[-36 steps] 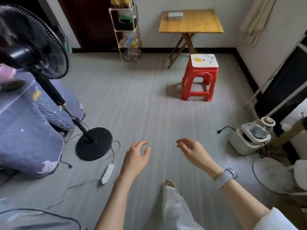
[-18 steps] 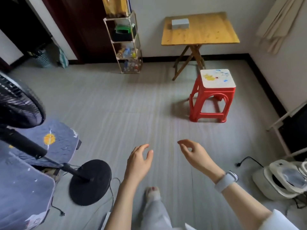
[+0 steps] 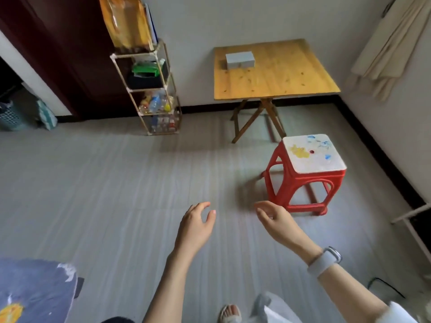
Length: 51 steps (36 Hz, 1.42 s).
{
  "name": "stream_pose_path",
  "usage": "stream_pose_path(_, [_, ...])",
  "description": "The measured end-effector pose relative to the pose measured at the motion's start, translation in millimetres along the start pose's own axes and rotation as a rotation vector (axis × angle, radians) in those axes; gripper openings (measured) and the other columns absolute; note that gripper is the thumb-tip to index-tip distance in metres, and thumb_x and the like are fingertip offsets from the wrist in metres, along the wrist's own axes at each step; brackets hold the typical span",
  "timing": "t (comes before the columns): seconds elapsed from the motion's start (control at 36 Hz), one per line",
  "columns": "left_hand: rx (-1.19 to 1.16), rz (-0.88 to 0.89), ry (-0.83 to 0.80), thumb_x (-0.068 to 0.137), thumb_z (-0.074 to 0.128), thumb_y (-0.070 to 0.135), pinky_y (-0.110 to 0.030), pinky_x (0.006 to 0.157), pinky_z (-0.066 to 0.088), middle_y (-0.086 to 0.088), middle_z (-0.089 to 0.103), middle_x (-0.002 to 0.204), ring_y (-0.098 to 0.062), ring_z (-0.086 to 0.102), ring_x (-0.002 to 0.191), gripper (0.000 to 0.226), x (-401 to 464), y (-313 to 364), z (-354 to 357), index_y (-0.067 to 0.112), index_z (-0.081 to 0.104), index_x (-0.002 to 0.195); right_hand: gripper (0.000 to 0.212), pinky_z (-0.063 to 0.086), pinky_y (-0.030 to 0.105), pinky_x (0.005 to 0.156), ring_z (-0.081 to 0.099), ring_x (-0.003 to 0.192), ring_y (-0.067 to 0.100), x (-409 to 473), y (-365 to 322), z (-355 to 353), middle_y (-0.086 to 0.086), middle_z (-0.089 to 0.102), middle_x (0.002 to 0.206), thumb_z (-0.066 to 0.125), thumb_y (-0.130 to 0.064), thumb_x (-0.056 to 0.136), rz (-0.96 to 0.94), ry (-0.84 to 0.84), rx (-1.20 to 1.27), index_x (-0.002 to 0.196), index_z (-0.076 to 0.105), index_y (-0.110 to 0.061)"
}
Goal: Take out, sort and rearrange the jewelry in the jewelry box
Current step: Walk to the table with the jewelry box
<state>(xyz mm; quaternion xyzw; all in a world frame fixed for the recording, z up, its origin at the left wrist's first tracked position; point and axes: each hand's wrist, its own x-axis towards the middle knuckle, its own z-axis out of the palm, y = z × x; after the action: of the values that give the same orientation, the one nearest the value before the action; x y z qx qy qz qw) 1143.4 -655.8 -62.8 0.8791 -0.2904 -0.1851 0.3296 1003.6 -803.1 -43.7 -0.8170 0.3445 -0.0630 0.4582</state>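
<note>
A grey jewelry box (image 3: 240, 59) sits closed on the wooden table (image 3: 275, 75); left hand (image 3: 194, 227) and right hand (image 3: 277, 222) hang loose-fingered, holding nothing.

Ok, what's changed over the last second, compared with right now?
The view has swung right and forward: the fan has dropped out of sight, and the wooden table with the small grey box and the red stool appear nearer. The left hand and right hand remain empty, loosely curled.

A pale grey watch band (image 3: 323, 262) with a metal-edged case wraps the wrist just behind the right hand (image 3: 278, 223), a white sleeve cuff (image 3: 396, 312) sits farther up that arm, the left hand (image 3: 196, 227) has a bare forearm, and light trousers (image 3: 275, 308) meet an open sandal (image 3: 229, 313).
</note>
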Motion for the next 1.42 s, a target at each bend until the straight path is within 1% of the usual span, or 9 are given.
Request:
stream_pose_path(0.28, [0.018, 0.089, -0.094, 0.094, 0.049, 0.027, -0.02, 0.097, 0.032, 0.0, 0.054, 0.128, -0.014, 0.048, 0.121, 0.034, 200, 45, 34, 0.014, 0.054, 0.125, 0.025, 0.039, 0.014, 0.076, 0.062, 0.097, 0.013, 180, 15, -42, 0.003, 0.066, 0.108, 0.047, -0.016, 0.093, 0.069, 0.064, 0.023, 0.113, 0.061, -0.009])
stream_pose_path(0.42, [0.018, 0.063, -0.136, 0.093, 0.05, 0.027, -0.019, 0.096, 0.032, 0.0, 0.056, 0.127, -0.013, 0.049, 0.12, 0.034, 291, 71, 55, 0.014, 0.055, 0.124, 0.025, 0.037, 0.013, 0.078, 0.061, 0.101, 0.016, 279, 20, -76, 0.004, 0.065, 0.11, 0.047, -0.015, 0.093, 0.062, 0.07, -0.009, 0.112, 0.062, -0.009])
stream_pose_path(0.56, [0.018, 0.088, -0.158, 0.094, 0.048, 0.029, -0.017, 0.096, 0.031, 0.002, 0.053, 0.129, -0.011, 0.047, 0.121, 0.035, 393, 115, 63, 0.016, 0.054, 0.126, 0.024, 0.044, 0.024, 0.086, 0.062, 0.101, 0.02, 385, 15, -120, 0.007, 0.068, 0.108, 0.047, -0.015, 0.093, 0.068, 0.079, -0.009, 0.108, 0.064, -0.009])
stream_pose_path(0.64, [0.007, 0.107, -0.126, 0.094, 0.048, 0.027, -0.018, 0.095, 0.032, 0.002, 0.054, 0.127, -0.012, 0.048, 0.12, 0.034, 450, 138, 63, 0.016, 0.055, 0.125, 0.025, 0.042, 0.022, 0.086, 0.061, 0.104, 0.02, 439, 10, -139, 0.004, 0.067, 0.111, 0.046, -0.017, 0.093, 0.086, 0.056, -0.032, 0.11, 0.063, -0.011])
stream_pose_path(0.83, [-0.006, 0.101, -0.142, 0.095, 0.046, 0.028, -0.017, 0.089, 0.033, 0.004, 0.052, 0.129, -0.011, 0.047, 0.119, 0.032, 556, 165, 79, 0.019, 0.053, 0.125, 0.027, 0.041, 0.024, 0.088, 0.059, 0.107, 0.021, 540, 14, -169, 0.006, 0.065, 0.113, 0.043, -0.017, 0.094, 0.124, 0.003, -0.032, 0.113, 0.061, -0.011])
stream_pose_path(0.97, [-0.016, 0.114, -0.184, 0.095, 0.044, 0.028, -0.018, 0.089, 0.033, 0.004, 0.051, 0.129, -0.011, 0.046, 0.119, 0.033, 642, 178, 94, 0.019, 0.052, 0.126, 0.026, 0.039, 0.017, 0.08, 0.06, 0.105, 0.018, 613, 24, -191, 0.005, 0.066, 0.11, 0.044, -0.016, 0.095, 0.16, 0.046, 0.006, 0.113, 0.061, -0.01])
stream_pose_path(1.22, [0.007, 0.185, -0.285, 0.095, 0.046, 0.026, -0.026, 0.098, 0.036, -0.003, 0.052, 0.128, -0.016, 0.047, 0.119, 0.033, 818, 215, 113, 0.015, 0.053, 0.125, 0.027, 0.044, 0.025, 0.083, 0.06, 0.105, 0.021, 765, 22, -236, 0.008, 0.066, 0.11, 0.042, -0.017, 0.095, 0.244, 0.106, 0.024, 0.114, 0.061, -0.009])
stream_pose_path(1.33, [-0.002, 0.207, -0.319, 0.095, 0.046, 0.026, -0.027, 0.096, 0.038, -0.004, 0.053, 0.127, -0.018, 0.048, 0.117, 0.033, 880, 238, 117, 0.015, 0.053, 0.125, 0.027, 0.046, 0.031, 0.087, 0.058, 0.107, 0.021, 816, 12, -259, 0.009, 0.065, 0.112, 0.041, -0.017, 0.095, 0.282, 0.131, 0.065, 0.113, 0.06, -0.01])
stream_pose_path(1.42, [0.007, 0.216, -0.378, 0.096, 0.044, 0.028, -0.026, 0.093, 0.039, -0.004, 0.051, 0.128, -0.017, 0.048, 0.117, 0.034, 912, 254, 125, 0.015, 0.052, 0.126, 0.027, 0.044, 0.026, 0.086, 0.058, 0.106, 0.018, 839, 10, -276, 0.006, 0.066, 0.11, 0.041, -0.017, 0.096, 0.32, 0.174, 0.09, 0.114, 0.06, -0.009])
